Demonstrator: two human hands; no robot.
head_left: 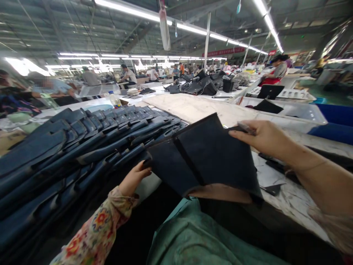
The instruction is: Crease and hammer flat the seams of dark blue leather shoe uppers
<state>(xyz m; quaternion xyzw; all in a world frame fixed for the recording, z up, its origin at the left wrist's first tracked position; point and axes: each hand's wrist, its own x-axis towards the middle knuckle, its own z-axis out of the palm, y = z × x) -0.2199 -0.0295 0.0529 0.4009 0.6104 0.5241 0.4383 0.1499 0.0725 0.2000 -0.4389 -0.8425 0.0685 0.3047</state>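
A dark navy leather-like panel (211, 151) with a black strip across it hangs stretched between my hands, above my lap. Its lower edge curls up and shows a brown underside. My left hand (137, 176) pinches the panel's left corner. At the upper right corner, my right hand (255, 134) is closed on the panel's edge, thumb and fingers pressed together. Beside my left hand lie long overlapping rows of similar navy panels (91, 147), stacked like shingles.
A cream cloth-covered table (182, 106) stretches ahead, with a heap of black pieces (201, 84) further back. To the right are a white bin (298, 108), a blue bin (336, 119) and black scraps (273, 189). A small bottle (114, 99) stands behind the rows. Several people work in the background.
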